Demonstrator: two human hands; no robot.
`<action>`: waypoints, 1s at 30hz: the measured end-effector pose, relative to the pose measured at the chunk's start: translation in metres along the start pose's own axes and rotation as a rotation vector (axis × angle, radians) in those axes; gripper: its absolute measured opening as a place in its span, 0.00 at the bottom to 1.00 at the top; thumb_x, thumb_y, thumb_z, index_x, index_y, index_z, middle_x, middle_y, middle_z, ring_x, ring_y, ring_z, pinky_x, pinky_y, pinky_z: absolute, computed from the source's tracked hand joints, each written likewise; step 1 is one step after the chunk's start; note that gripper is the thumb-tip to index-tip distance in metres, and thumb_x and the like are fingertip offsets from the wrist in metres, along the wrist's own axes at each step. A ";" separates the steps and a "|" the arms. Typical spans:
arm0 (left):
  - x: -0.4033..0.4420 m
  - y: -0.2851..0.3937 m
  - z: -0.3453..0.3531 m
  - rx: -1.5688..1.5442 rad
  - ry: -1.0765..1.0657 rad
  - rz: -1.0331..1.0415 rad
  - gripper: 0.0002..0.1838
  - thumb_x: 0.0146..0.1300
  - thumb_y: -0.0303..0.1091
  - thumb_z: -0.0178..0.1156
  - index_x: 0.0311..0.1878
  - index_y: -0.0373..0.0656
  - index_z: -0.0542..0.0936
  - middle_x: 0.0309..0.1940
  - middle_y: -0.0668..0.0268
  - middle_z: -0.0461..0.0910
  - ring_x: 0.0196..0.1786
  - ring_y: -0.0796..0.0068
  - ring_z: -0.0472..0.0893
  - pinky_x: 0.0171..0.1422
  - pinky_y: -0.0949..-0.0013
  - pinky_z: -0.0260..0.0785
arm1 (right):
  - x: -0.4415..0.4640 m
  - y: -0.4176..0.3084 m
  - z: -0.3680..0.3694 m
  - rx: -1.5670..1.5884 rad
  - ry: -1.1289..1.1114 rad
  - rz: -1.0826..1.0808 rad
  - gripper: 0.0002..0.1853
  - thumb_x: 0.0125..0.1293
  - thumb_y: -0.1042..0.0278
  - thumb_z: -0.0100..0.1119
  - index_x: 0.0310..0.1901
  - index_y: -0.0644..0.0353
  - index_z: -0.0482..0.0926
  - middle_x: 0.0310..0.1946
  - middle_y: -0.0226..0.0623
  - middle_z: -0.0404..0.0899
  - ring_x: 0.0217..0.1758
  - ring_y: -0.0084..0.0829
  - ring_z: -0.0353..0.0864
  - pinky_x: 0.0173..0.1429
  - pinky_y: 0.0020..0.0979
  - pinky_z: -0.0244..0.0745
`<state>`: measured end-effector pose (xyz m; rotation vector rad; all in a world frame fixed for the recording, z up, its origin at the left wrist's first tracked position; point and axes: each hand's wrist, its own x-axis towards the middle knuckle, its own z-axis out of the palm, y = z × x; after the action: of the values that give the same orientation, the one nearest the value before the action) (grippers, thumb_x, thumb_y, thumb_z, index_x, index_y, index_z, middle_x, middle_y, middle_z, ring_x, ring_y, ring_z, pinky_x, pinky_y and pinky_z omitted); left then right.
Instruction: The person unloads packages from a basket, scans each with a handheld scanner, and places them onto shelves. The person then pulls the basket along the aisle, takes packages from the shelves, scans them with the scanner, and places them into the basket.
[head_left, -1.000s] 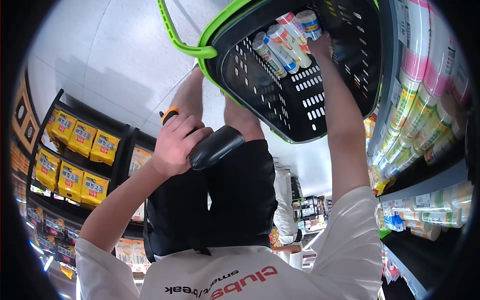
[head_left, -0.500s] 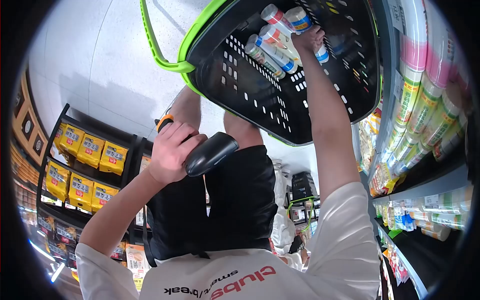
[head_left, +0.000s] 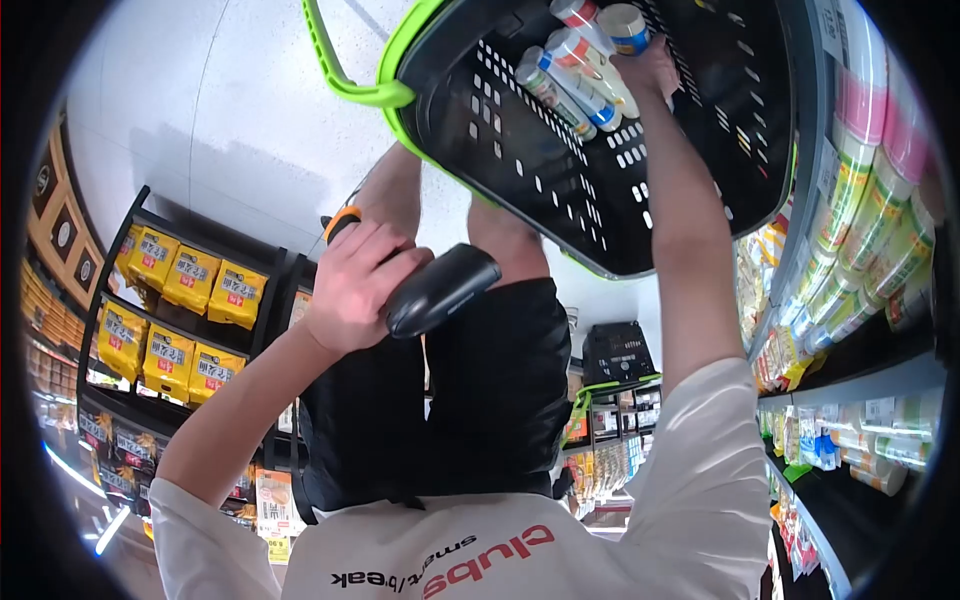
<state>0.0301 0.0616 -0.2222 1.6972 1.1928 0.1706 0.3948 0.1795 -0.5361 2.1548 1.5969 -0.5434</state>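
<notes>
Wrapped round the handle of a black handheld device (head_left: pixel 443 291) with an orange part, my left hand (head_left: pixel 365 275) is in front of my legs. My right hand (head_left: pixel 652 72) reaches into a black basket (head_left: pixel 520 215) with a green rim. Its fingers are closed round a white and blue cylindrical pack (head_left: pixel 625 30), whose lower part the hand hides. Just left of it, several similar white packs (head_left: pixel 590 72) with red, blue and green marks lie side by side on the basket's slotted wall or floor.
A rack of yellow bags (head_left: pixel 192 275) stands on the left. Along the right, shelves hold clear-wrapped long packs (head_left: pixel 848 190) in pink and green. Pale floor (head_left: pixel 265 120) shows at the upper left. Behind me is another black basket (head_left: pixel 617 350).
The basket shifted left, then back right in view. My right hand moved with it among the packs, staying at the white and blue one. My left hand keeps its hold on the device.
</notes>
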 end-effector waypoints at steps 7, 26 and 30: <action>-0.033 0.014 0.016 0.089 -0.005 -0.042 0.16 0.49 0.28 0.63 0.44 0.42 0.80 0.38 0.62 0.75 0.44 0.57 0.76 0.50 0.58 0.69 | -0.040 0.019 -0.100 0.652 -0.662 -0.232 0.34 0.46 0.59 0.78 0.55 0.62 0.77 0.49 0.39 0.83 0.53 0.32 0.82 0.58 0.37 0.77; -0.149 0.181 -0.205 0.052 0.361 -0.166 0.19 0.51 0.26 0.64 0.49 0.38 0.79 0.42 0.50 0.81 0.47 0.48 0.81 0.52 0.56 0.73 | -0.500 0.049 -0.593 2.815 -0.886 -0.473 0.51 0.58 0.42 0.66 0.74 0.60 0.49 0.46 0.41 0.66 0.42 0.34 0.72 0.54 0.52 0.77; -0.165 0.294 -0.263 -0.185 0.222 -0.043 0.15 0.52 0.24 0.64 0.45 0.36 0.81 0.35 0.53 0.84 0.39 0.61 0.85 0.46 0.63 0.75 | -0.526 0.034 -0.585 2.716 -0.628 -0.387 0.43 0.63 0.37 0.55 0.70 0.60 0.59 0.49 0.49 0.75 0.47 0.44 0.80 0.50 0.53 0.82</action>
<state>-0.0267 0.1034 0.1997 1.5181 1.3320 0.4385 0.3263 0.0594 0.2396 -0.4558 0.0741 1.7905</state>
